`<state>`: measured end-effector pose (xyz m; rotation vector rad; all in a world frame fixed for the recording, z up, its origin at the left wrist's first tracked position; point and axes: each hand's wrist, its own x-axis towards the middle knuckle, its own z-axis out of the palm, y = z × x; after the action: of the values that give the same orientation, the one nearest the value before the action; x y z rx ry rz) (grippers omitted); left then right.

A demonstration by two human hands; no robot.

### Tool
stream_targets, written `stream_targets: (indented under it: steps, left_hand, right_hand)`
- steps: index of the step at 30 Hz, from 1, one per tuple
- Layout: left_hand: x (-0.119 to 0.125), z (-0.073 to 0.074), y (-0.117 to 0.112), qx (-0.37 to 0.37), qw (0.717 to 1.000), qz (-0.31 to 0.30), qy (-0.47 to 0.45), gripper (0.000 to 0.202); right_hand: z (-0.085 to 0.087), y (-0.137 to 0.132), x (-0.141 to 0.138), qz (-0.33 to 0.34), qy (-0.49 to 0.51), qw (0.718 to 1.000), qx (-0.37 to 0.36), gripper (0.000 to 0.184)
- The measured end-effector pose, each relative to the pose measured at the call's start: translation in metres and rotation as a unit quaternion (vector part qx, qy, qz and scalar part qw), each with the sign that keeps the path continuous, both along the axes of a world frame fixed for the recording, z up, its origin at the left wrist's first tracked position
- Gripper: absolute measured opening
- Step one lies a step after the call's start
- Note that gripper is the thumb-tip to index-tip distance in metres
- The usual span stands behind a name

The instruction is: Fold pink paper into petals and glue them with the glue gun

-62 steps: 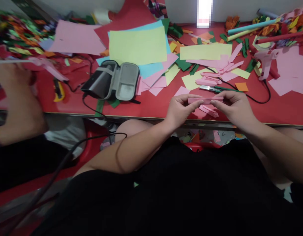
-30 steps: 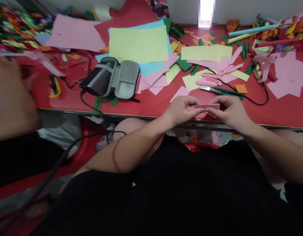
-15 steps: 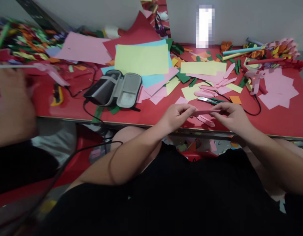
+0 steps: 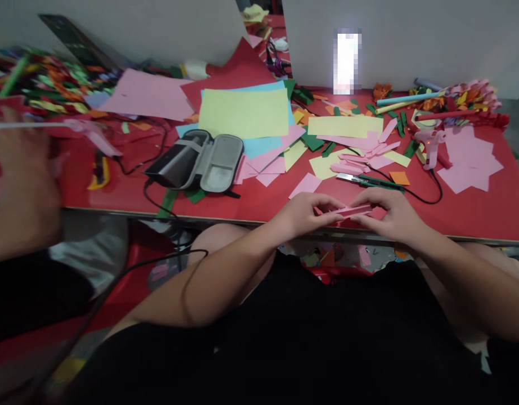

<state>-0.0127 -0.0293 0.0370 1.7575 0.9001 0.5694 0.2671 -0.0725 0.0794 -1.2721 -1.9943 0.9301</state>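
At the table's front edge, my left hand (image 4: 312, 215) pinches one end of a folded pink paper strip (image 4: 357, 211). My right hand (image 4: 388, 211) has its fingers closed on the other end, so the strip lies level between both thumbs. Its long crease faces up. Just beyond my fingers lies a cutter knife (image 4: 369, 183) with a green handle and its blade out. Behind the knife is a loose heap of folded pink strips (image 4: 371, 154). A small pink paper piece (image 4: 305, 185) rests near my left hand.
A pink glue gun (image 4: 430, 147) with a lit red dot stands right, beside pink paper squares (image 4: 470, 160). An open grey case (image 4: 221, 163) and yellow sheets (image 4: 243, 112) are left of centre. Another person's hand (image 4: 23, 169) works far left near a second glue gun (image 4: 94, 138).
Both my hands have come slightly nearer to me and closer together on the pink strip, which now shows its open crease. Loose pink pieces under them are now hidden.
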Motion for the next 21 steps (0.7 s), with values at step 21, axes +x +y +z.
stream_targets:
  steps: [21]
  left_hand:
    - [0.006,0.003,-0.003,-0.053,0.998,-0.012,-0.004,0.05]
  right_hand:
    - [-0.013,-0.002,-0.009,-0.03,0.017,0.999,0.002,0.01]
